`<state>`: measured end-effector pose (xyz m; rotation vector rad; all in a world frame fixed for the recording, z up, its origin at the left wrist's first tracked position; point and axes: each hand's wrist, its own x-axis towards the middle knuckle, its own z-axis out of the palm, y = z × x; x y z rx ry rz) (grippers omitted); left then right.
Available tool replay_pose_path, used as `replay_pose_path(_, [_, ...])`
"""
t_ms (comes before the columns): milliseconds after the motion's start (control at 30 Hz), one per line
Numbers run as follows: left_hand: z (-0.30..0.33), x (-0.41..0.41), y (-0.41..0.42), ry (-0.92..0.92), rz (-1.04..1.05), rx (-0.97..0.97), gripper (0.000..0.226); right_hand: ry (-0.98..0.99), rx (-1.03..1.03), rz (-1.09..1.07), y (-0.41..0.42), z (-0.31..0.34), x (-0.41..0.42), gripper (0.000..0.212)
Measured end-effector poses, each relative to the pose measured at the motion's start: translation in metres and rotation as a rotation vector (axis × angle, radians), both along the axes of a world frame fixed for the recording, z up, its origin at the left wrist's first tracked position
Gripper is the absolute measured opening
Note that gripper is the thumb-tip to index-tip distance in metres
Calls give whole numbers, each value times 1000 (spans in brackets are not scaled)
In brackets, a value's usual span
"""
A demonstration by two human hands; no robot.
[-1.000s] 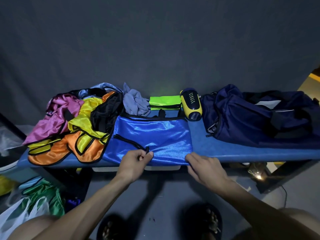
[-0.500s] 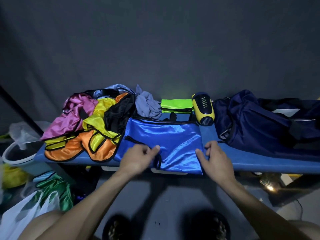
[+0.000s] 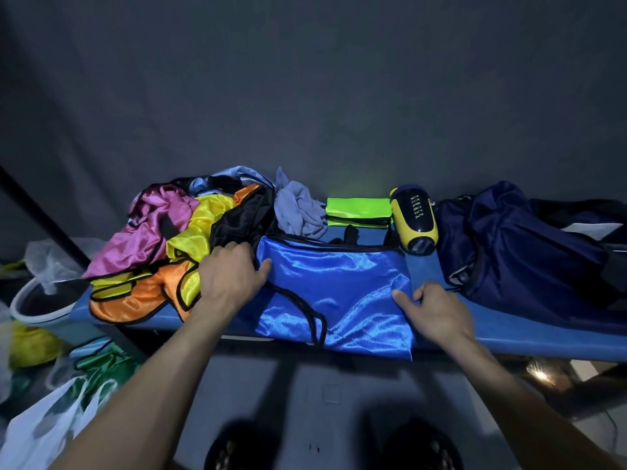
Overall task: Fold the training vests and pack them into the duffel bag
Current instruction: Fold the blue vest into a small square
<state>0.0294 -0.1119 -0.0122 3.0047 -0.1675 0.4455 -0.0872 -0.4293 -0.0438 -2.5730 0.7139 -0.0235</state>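
A shiny blue vest (image 3: 334, 293) with black trim lies flat across the blue bench (image 3: 529, 337), its near edge hanging over the front. My left hand (image 3: 230, 273) rests on the vest's left edge, fingers spread. My right hand (image 3: 432, 308) pinches the vest's right edge. A heap of unfolded vests, pink (image 3: 146, 225), yellow (image 3: 203, 218), orange (image 3: 135, 296) and black (image 3: 244, 222), sits to the left. A folded neon green vest (image 3: 358, 210) lies at the back. The navy duffel bag (image 3: 522, 252) stands at the right.
A yellow and navy flashlight (image 3: 415, 220) lies between the green vest and the bag. A grey cloth (image 3: 298, 210) sits behind the blue vest. Left of the bench are a pale bucket (image 3: 37, 307), plastic bags (image 3: 44, 425) and green fabric (image 3: 101, 368). My feet show below.
My left hand moved from the vest's near edge up to its left side. My right hand slid farther up the right edge. The camera view shifted closer.
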Motion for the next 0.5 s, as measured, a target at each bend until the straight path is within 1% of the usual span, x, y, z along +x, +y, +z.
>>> replay_pose_path(100, [2,-3,-6,-81,-37,104,32,8,-24,15,0,1,3,45])
replay_pose_path(200, [-2,-5,-9,-73,-46,139,27,-13,-19,20,2,1,5,41])
replay_pose_path(267, [-5,-3,-10,-85,-46,94,31,-65,-8,39,3,0,5,39])
replay_pose_path(367, [-6,7,-8,-83,-76,-40,35,-160,41,73,3,2,4,38])
replay_pose_path(433, [-6,14,-8,-82,-133,-45,30,-221,96,87,0,3,4,39])
replay_pose_path(500, [-8,16,-11,-102,-188,-41,21,-269,194,72,-2,6,4,39])
